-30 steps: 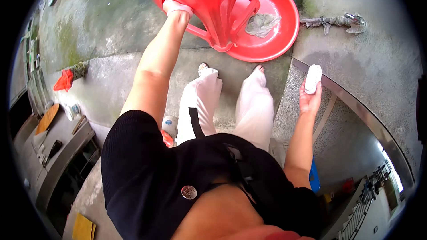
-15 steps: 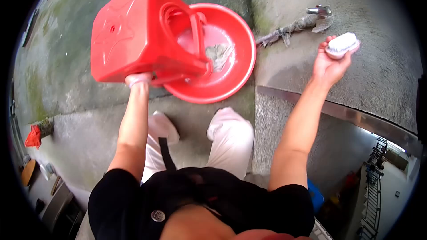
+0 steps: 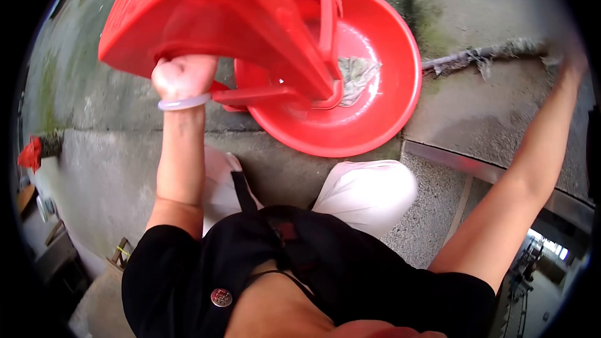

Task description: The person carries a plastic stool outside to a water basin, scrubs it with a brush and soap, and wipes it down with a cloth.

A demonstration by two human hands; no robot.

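Note:
A large red plastic stool [image 3: 250,19] hangs tilted over the left side of a round red basin [image 3: 400,100]. My left hand [image 3: 184,76], with a pale bangle at the wrist, is closed on the stool's lower edge. Inside the basin lies a wet greyish cloth [image 3: 358,78]. My right hand [image 3: 571,56] is stretched far out to the right, blurred and dark at the edge of the view near the faucet end of a wrapped pipe; its fingers and anything in them cannot be made out.
The cloth-wrapped pipe [image 3: 482,56] runs right from the basin over a concrete surface. A metal-edged ledge [image 3: 463,161] crosses below it. A red bag [image 3: 30,153] sits at the far left. My legs in white trousers [image 3: 369,194] are below the basin.
My right hand, earlier holding a white brush-like object, has moved right to the view's edge. The stool, still in my left hand, has tilted and come closer. The view has shifted.

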